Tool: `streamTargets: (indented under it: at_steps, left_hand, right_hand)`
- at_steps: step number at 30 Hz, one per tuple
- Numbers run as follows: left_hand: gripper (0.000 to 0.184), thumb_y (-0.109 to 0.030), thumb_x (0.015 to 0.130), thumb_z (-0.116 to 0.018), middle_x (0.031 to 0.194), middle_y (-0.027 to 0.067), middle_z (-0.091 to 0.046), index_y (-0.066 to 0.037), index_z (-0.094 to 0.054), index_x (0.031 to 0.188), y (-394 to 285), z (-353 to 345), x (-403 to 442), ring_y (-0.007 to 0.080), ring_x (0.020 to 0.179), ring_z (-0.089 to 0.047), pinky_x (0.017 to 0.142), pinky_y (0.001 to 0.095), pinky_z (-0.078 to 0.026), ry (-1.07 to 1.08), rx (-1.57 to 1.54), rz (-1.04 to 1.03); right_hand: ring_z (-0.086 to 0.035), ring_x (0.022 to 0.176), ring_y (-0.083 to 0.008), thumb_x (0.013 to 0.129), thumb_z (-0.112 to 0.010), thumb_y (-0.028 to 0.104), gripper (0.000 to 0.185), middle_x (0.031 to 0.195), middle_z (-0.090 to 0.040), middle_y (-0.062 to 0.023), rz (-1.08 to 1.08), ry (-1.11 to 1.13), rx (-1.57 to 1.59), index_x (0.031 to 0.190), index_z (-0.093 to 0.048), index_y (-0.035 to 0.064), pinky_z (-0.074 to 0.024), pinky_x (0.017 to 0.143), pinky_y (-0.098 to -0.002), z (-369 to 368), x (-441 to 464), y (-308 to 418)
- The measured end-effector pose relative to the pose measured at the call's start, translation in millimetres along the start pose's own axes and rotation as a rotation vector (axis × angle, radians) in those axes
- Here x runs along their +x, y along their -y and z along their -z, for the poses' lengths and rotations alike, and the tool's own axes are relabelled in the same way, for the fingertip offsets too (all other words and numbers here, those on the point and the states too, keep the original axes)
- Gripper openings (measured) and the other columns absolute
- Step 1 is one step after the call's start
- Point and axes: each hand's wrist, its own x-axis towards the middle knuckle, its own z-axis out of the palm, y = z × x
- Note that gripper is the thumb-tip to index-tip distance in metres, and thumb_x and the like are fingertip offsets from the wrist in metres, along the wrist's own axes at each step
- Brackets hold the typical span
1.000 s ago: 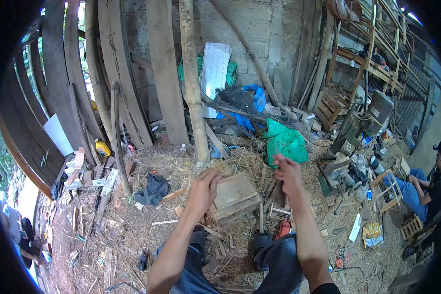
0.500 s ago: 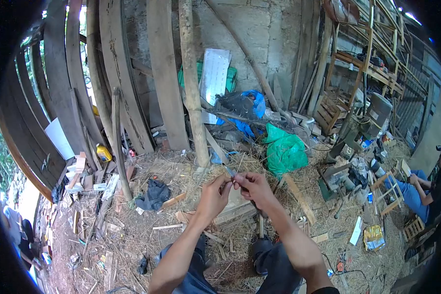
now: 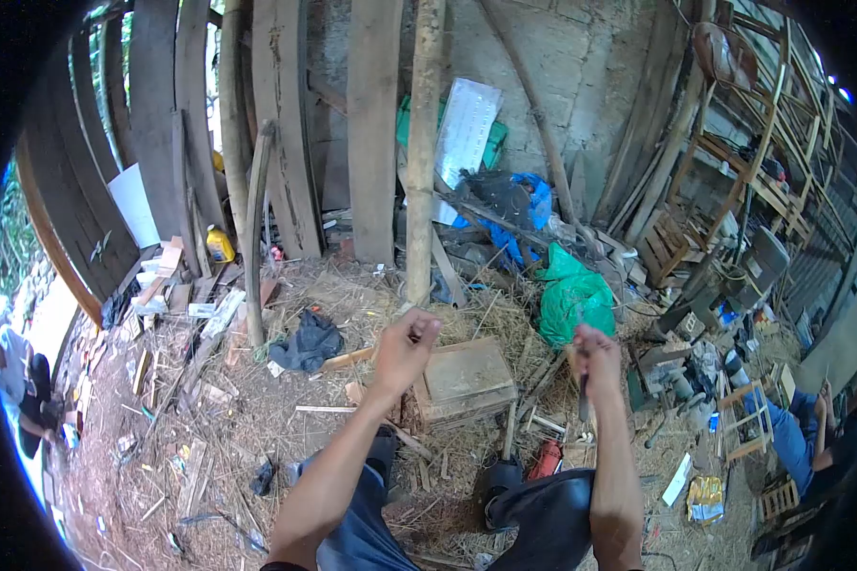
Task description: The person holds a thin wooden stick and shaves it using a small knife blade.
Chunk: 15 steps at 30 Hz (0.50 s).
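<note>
My left hand (image 3: 406, 350) is raised at the left edge of a wooden box (image 3: 467, 379), fingers curled together; what they hold, if anything, is too small to make out. To the right of the box, my right hand (image 3: 597, 364) is closed on a dark, narrow tool (image 3: 584, 398) that points downward, blurred, perhaps a knife. The green plastic bag (image 3: 576, 293) lies just behind my right hand. Both hands are well apart.
A wooden pole (image 3: 421, 171) stands behind the box. A black cloth (image 3: 309, 343) lies to the left, a red object (image 3: 546, 461) near my feet. At the right a person (image 3: 809, 438) sits beside a small wooden frame (image 3: 746, 421); another person is at the far left.
My hands were together over the box half a second ago and are now apart, the right one moved right with the tool. The whole view has shifted slightly.
</note>
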Motion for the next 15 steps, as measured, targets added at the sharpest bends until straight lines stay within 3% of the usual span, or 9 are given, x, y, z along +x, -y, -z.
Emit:
streamTargets:
  at_steps: [1,2,3,5,6,8,9,11,15]
  left_hand:
    - [0.009,-0.009,0.087,-0.062,0.067,0.0027,-0.057,-0.001,-0.061,0.091,1.0,-5.6,-0.6,0.0085,0.061,-0.052,0.056,0.0258,-0.042,-0.009,0.0,0.0]
    - [0.009,-0.009,0.087,-0.061,0.07,0.0022,-0.058,-0.001,-0.061,0.092,5.6,-12.7,0.0,0.0085,0.063,-0.052,0.058,0.0251,-0.042,0.059,-0.261,0.143]
    - [0.01,-0.01,0.088,-0.06,0.074,0.0017,-0.059,-0.001,-0.061,0.093,8.3,-17.8,0.3,0.0085,0.065,-0.052,0.059,0.0245,-0.043,0.131,-0.519,0.286]
    - [0.009,-0.009,0.089,-0.059,0.077,0.0015,-0.059,-0.001,-0.061,0.094,6.6,-22.3,1.9,0.0091,0.067,-0.053,0.063,0.0244,-0.044,0.144,-0.518,0.276]
    - [0.009,-0.008,0.09,-0.057,0.08,0.0012,-0.06,-0.002,-0.06,0.096,5.8,-23.6,2.1,0.0097,0.069,-0.055,0.067,0.0243,-0.045,0.158,-0.518,0.274]
    - [0.009,-0.008,0.09,-0.058,0.081,0.0019,-0.061,-0.001,-0.059,0.096,5.5,-28.2,1.8,0.0095,0.07,-0.055,0.067,0.0239,-0.045,0.168,-0.545,0.264]
    - [0.01,-0.007,0.089,-0.058,0.081,0.0026,-0.062,-0.001,-0.058,0.097,6.2,-30.8,1.5,0.0093,0.071,-0.056,0.068,0.0236,-0.045,0.167,-0.582,0.256]
    - [0.01,-0.007,0.089,-0.058,0.083,0.0035,-0.062,-0.001,-0.058,0.097,11.6,-36.4,1.1,0.0096,0.072,-0.057,0.068,0.0233,-0.045,0.161,-0.559,0.227]
    - [0.01,-0.007,0.088,-0.059,0.086,0.0047,-0.064,-0.001,-0.058,0.097,10.3,-33.7,1.9,0.0104,0.076,-0.059,0.07,0.0234,-0.046,0.139,-0.579,0.285]
  right_hand:
    - [-0.034,0.047,-0.0028,0.085,-0.066,0.025,0.025,0.076,-0.054,0.0003,-0.032,0.076,-0.129,0.094,-0.061,0.0027,-0.0253,0.04,-0.0183,-12.5,-6.7,-1.2]
    - [-0.045,0.051,-0.0067,0.082,-0.068,0.024,0.028,0.08,-0.059,-0.0025,-0.054,0.158,-0.308,0.096,-0.06,0.0003,-0.0357,0.044,-0.0229,-20.8,-6.3,-7.0]
    - [-0.045,0.051,-0.0067,0.082,-0.068,0.024,0.028,0.08,-0.059,-0.0025,-0.051,0.16,-0.305,0.096,-0.06,0.0003,-0.0357,0.044,-0.0229,-35.7,-10.7,-11.1]
    - [-0.055,0.065,-0.0106,0.082,-0.068,0.026,0.034,0.081,-0.062,-0.004,0.55,0.239,-0.729,0.1,-0.06,-0.0014,-0.0445,0.057,-0.0279,-63.5,-18.3,-18.1]
    - [-0.055,0.065,-0.0106,0.082,-0.068,0.026,0.034,0.081,-0.062,-0.004,0.55,0.232,-0.719,0.1,-0.06,-0.0014,-0.0445,0.057,-0.0279,-65.3,-14.1,-28.5]
    - [-0.056,0.077,-0.0118,0.083,-0.067,0.028,0.035,0.079,-0.064,-0.0043,0.504,0.199,-0.703,0.101,-0.061,-0.0015,-0.0454,0.069,-0.0301,-66.9,-2.0,-56.0]
    - [-0.056,0.077,-0.0118,0.083,-0.067,0.028,0.035,0.079,-0.064,-0.0043,0.502,0.193,-0.693,0.101,-0.061,-0.0015,-0.0454,0.069,-0.0301,-72.6,-8.5,-50.4]
    - [-0.052,0.073,-0.0092,0.084,-0.067,0.025,0.029,0.076,-0.063,-0.0032,0.126,0.429,-0.495,0.098,-0.064,0.0003,-0.0425,0.067,-0.0274,-89.2,-30.7,-19.6]
    - [-0.049,0.068,-0.0052,0.086,-0.066,0.023,0.021,0.075,-0.062,0.0023,0.003,0.542,-0.547,0.094,-0.065,0.0027,-0.0387,0.059,-0.0219,-96.6,-45.3,-5.4]
